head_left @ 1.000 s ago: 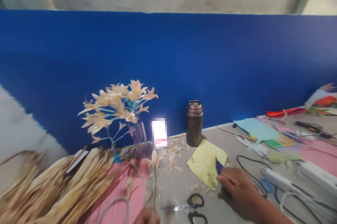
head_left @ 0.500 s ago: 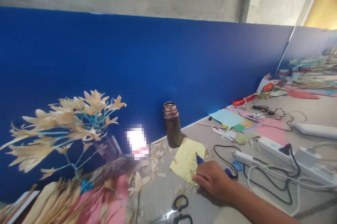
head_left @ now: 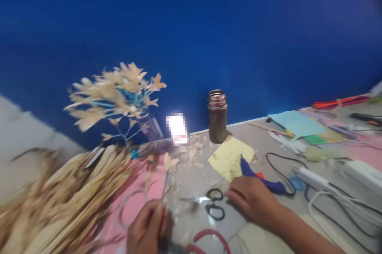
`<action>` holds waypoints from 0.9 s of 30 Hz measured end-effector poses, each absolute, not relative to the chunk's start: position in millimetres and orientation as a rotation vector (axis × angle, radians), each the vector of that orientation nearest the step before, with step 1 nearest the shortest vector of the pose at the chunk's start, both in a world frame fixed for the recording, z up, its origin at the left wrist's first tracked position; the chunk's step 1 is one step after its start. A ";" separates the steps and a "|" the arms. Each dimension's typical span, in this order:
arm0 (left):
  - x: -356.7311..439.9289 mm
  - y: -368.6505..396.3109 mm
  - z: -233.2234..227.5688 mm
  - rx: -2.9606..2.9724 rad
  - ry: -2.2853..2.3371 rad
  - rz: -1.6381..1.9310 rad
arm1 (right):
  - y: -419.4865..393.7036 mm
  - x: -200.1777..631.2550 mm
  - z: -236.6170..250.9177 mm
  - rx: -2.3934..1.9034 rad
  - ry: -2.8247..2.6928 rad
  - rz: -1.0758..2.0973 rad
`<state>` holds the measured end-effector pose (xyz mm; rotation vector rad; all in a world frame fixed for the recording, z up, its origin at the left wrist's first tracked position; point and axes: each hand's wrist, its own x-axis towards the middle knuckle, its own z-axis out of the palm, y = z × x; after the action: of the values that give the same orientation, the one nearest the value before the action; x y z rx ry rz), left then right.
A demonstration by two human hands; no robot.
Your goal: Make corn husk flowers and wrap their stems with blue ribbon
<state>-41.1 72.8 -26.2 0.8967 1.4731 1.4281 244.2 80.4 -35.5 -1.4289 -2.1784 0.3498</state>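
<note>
My left hand (head_left: pixel 147 228) is at the bottom edge, closed around a thin stem that carries a beige paper flower (head_left: pixel 168 162). My right hand (head_left: pixel 250 200) rests on the grey table with its fingertips right beside the black handles of the scissors (head_left: pixel 215 203); it holds nothing. A blue glue gun (head_left: pixel 260 178) lies just behind that hand, its nozzle over the yellow paper sheet (head_left: pixel 229 154). The picture is blurred by head motion.
A brown jar (head_left: pixel 217 117) stands by the blue partition (head_left: pixel 191 39). A bunch of beige flowers (head_left: pixel 116 93) and a pile of dried strips (head_left: pixel 62 198) fill the left, over pink paper (head_left: pixel 140 200). Cables, a white power strip (head_left: pixel 362 172) and coloured papers (head_left: pixel 295 123) lie to the right. A red-handled tool (head_left: pixel 209 236) sits at the bottom.
My right hand has let go of the blue glue gun and moved left to the scissors. My left hand with the flower stem has come into view. The camera swung back left and down.
</note>
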 end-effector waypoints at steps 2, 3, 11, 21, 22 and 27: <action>-47.2 74.8 -31.4 1.007 1.402 1.392 | 82.2 246.7 -35.9 -1.438 -2.196 0.419; -49.4 75.4 -32.4 1.032 1.384 1.394 | 82.5 247.0 -35.0 -1.434 -2.199 0.447; -48.9 67.9 -11.1 0.910 1.138 1.547 | 87.2 258.6 -25.6 -1.480 -2.070 0.365; -49.7 67.9 -2.8 0.801 1.014 1.605 | 93.9 118.9 15.4 -1.263 -2.798 0.236; -50.1 68.5 -3.9 0.818 1.018 1.604 | 95.7 107.4 13.2 -1.248 -2.801 0.228; -52.4 71.7 -9.7 0.866 1.056 1.586 | 105.8 92.3 -2.0 -1.277 -2.688 0.364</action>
<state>-52.4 71.7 -9.7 0.8657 1.0557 1.5860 92.3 105.8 -2.0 -1.2772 -2.6884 0.3635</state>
